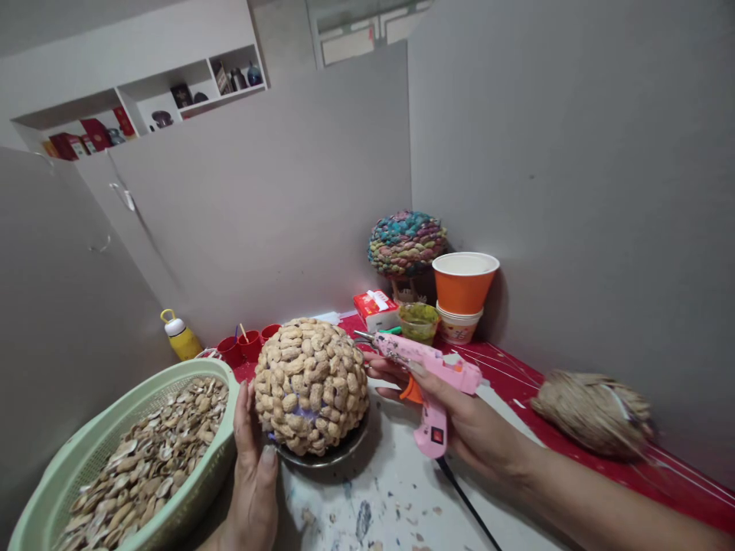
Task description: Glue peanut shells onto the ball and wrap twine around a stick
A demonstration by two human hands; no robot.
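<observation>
One ball (313, 383) of many peanuts, violet showing through its gaps, sits in one metal dish (327, 461) on the worktop (338, 505); two hands flank it. The left hand (253, 467) lies against its left side, fingers extended and thumb apart, near the dish's rim; the right hand (476, 428) has its fingers wrapped around one pink glue gun (422, 353), nozzle near the ball's upper right, one cord trailing below. At left stands one green basket (51, 478) holding shells (149, 459) too many to count; behind are one yellow bottle (182, 343) and three red cups (251, 346); at the back right stand one red-and-white pack (376, 308), one tub (419, 323), one colourful dome (406, 243) and one orange cup (465, 287) atop a stack of paper cups (459, 327), their number unclear; one twine bundle (591, 412) lies at right.
</observation>
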